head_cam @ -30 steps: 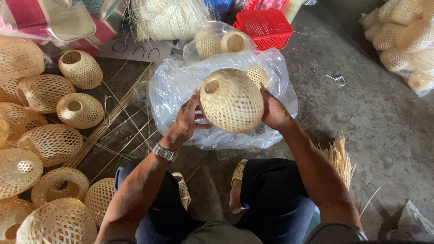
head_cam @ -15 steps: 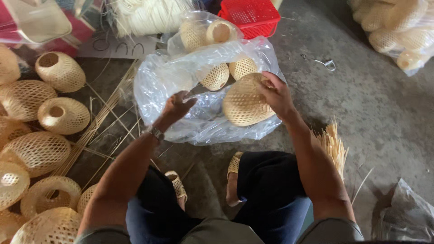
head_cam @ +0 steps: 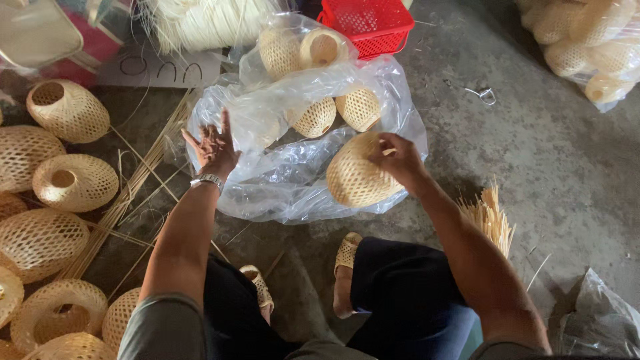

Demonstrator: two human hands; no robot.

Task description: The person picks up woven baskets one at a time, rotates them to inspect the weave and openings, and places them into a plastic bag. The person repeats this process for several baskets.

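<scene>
My right hand [head_cam: 395,159] grips the rim of a woven bamboo lampshade [head_cam: 355,179] and holds it low at the mouth of a large clear plastic bag [head_cam: 287,180] on the floor. Several smaller woven shades [head_cam: 313,119] lie inside the bag. My left hand [head_cam: 213,148], with a watch on the wrist, is spread open over the bag's left edge, fingers apart, holding nothing.
Several woven shades [head_cam: 67,110] lie on the floor at my left among loose bamboo strips [head_cam: 133,187]. A red plastic basket [head_cam: 373,23] stands behind the bag. Another bag of shades [head_cam: 587,47] is at the far right. A bundle of bamboo sticks [head_cam: 490,217] lies by my right knee.
Both hands held the shade a second ago. My left hand has let go and moved left to the bag's edge; my right hand has lowered the shade to the bag's right side.
</scene>
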